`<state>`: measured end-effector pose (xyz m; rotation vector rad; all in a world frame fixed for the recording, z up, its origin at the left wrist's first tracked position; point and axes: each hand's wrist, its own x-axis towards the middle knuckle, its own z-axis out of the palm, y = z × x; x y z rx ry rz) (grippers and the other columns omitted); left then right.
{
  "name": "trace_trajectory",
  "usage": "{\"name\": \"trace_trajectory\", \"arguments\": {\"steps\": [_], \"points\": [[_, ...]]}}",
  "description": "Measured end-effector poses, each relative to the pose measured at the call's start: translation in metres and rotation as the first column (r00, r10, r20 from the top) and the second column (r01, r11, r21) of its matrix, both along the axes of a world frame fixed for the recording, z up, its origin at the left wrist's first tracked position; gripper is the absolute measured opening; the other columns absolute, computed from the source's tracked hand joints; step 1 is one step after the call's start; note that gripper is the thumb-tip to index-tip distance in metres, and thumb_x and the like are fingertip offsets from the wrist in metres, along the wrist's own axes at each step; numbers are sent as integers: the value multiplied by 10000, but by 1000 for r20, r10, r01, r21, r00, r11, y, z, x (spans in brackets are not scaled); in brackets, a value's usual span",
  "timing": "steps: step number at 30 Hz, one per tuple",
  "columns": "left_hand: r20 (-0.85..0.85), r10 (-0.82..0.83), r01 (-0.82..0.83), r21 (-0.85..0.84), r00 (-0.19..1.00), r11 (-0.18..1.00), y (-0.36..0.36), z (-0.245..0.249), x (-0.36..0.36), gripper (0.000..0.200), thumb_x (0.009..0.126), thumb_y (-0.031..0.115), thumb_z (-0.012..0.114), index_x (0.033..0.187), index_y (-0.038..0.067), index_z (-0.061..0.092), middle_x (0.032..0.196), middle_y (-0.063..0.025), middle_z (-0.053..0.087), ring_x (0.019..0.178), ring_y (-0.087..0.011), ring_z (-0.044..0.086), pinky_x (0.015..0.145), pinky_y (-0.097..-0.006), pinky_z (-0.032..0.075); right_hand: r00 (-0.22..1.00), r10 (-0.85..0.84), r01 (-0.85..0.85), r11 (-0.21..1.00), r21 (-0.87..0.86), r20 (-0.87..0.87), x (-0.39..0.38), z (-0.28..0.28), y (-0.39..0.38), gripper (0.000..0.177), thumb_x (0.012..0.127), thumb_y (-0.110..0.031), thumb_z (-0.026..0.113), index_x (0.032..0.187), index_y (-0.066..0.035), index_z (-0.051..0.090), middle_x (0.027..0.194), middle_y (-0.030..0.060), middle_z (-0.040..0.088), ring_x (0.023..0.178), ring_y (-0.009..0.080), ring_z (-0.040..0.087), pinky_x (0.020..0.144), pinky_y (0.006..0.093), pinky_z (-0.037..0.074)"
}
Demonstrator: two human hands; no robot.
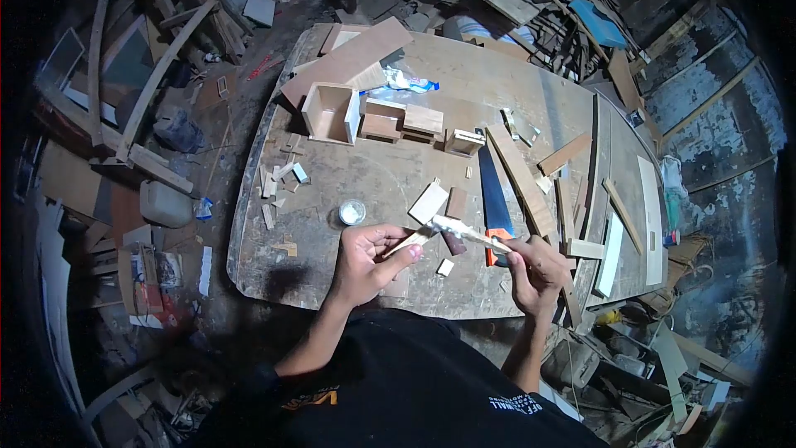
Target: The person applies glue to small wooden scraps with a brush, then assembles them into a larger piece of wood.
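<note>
My left hand (365, 264) is closed on a small, thin wood piece (413, 240), pinched between thumb and fingers above the front of the worktable (365, 174). In my right hand (537, 272) is a slim wooden stick (479, 238), its far end coated in thick white paste. That coated end overlaps the tip of the wood piece in this view. A small round tub of white paste (352, 212) stands just beyond my left hand. Near my right hand lies a handsaw (495, 191) with a dark blue blade and orange handle. Small wood blocks (429, 202) lie beyond the stick.
Across the table's back stand an open wooden box (330, 113), smaller box parts (383, 120) and a long board (348, 60). Offcuts (278, 181) are scattered at left. Long wood strips (522, 182) lie at right. Scrap wood piles (531, 8) surround the table.
</note>
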<state>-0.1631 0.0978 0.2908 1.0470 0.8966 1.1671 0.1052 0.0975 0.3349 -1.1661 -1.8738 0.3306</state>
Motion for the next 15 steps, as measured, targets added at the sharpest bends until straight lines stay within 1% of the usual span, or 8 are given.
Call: {"name": "trace_trajectory", "arguments": {"steps": [1, 4, 6, 8, 11, 13, 14, 15], "points": [[6, -5, 5, 1, 1000, 1000, 0, 0, 0, 213, 890, 4, 712, 1076, -97, 685, 926, -106, 728, 809, -82, 664, 704, -213, 521, 999, 24, -24, 1000, -19, 22, 0, 1, 0, 114, 832, 45, 688, 928, 28, 746, 619, 62, 531, 550, 121, 477, 515, 269, 319], [-10, -13, 13, -2, 1000, 1000, -1, 2, 1, 213, 891, 9, 712, 1073, -98, 684, 927, -110, 727, 814, -89, 669, 715, -221, 530, 999, -4, 5, 1000, -5, 46, 2, -5, 7, 136, 812, 57, 712, 934, 7, 745, 625, 50, 527, 521, 121, 468, 482, 267, 321], [-36, -18, 17, -18, 999, 1000, -1, 0, 0, 214, 892, 11, 712, 1073, -99, 683, 929, -114, 728, 820, -96, 674, 723, -227, 537, 999, -40, 39, 999, 22, 28, 6, -9, 12, 135, 817, 66, 706, 938, 15, 740, 648, 58, 562, 533, 118, 484, 490, 254, 343], [-56, -18, 16, -34, 998, 999, -2, -1, -2, 216, 892, 13, 713, 1073, -101, 682, 932, -119, 728, 826, -102, 679, 728, -232, 543, 998, -17, 21, 998, 56, -60, 8, -13, 14, 137, 818, 67, 704, 938, 11, 740, 649, 54, 561, 532, 119, 481, 493, 257, 345], [-67, -17, 14, -49, 998, 999, -4, 0, -3, 219, 890, 13, 715, 1073, -103, 680, 936, -123, 728, 836, -110, 685, 737, -236, 548, 997, 40, -43, 998, -37, -64, 1, -5, 8, 138, 819, 65, 705, 939, 6, 739, 636, 50, 540, 531, 124, 475, 495, 265, 344], [-70, -11, 8, -41, 997, 999, -5, -1, -3, 220, 889, 11, 715, 1074, -103, 679, 939, -124, 728, 847, -116, 689, 747, -238, 549, 998, 64, -65, 997, -52, -23, 4, -12, 8, 140, 821, 65, 703, 941, 3, 739, 632, 47, 532, 535, 125, 475, 497, 266, 342], [-63, -11, 8, -39, 998, 999, -6, 0, -3, 221, 890, 14, 716, 1074, -101, 678, 929, -121, 728, 815, -105, 681, 720, -229, 543, 997, 76, -76, 995, -59, -3, 4, -14, 9, 141, 822, 66, 703, 942, 1, 739, 629, 46, 529, 538, 125, 475, 498, 267, 341], [-55, -12, 9, -38, 998, 999, -6, 1, -2, 221, 890, 18, 717, 1074, -99, 678, 918, -119, 728, 782, -95, 672, 694, -219, 536, 999, 43, -44, 997, -62, -22, 3, -12, 7, 136, 822, 62, 703, 942, 10, 739, 629, 48, 527, 548, 128, 484, 504, 265, 347]]}}
